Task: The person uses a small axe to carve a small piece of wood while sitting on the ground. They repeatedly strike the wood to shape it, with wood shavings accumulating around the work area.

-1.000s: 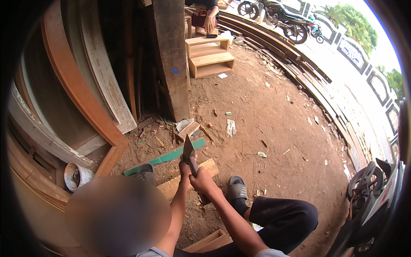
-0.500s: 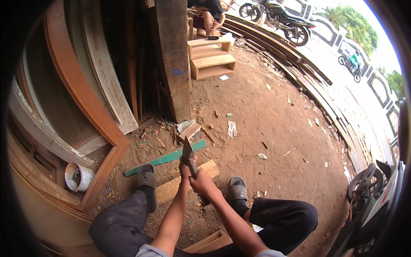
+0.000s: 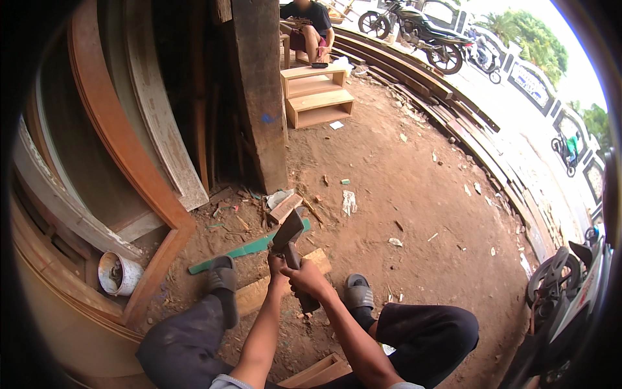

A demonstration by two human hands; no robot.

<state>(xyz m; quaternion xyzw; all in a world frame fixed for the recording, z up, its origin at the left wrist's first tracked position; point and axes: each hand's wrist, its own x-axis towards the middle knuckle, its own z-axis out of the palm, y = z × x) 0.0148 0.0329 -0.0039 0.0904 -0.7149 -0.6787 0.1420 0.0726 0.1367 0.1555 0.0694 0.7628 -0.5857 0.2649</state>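
Note:
Between my knees I hold a hatchet [image 3: 289, 235] with a dark, broad head and a wooden handle, its head pointing away from me. My right hand [image 3: 307, 281] is closed around the handle, whose butt end sticks out below the fist. Just under the head, my left hand [image 3: 277, 267] is closed against the handle, its fingers partly hidden. Beneath them on the dirt lies a pale wooden board [image 3: 256, 295], between my sandalled feet. A green-painted strip of wood [image 3: 236, 251] lies just beyond it.
Wooden frames [image 3: 97, 97] lean at the left beside a white bucket [image 3: 121, 272]. A thick post [image 3: 259, 97] stands ahead. Farther off are a step-shaped wooden unit [image 3: 317, 97] and a seated person [image 3: 311, 29]. Stacked planks [image 3: 453, 104] line the right; a motorbike [image 3: 570, 292] stands nearby.
The hatchet has turned in my hands, so its head shows a broader face. My view has tilted up slightly. On the road, a rider in green has moved to the right.

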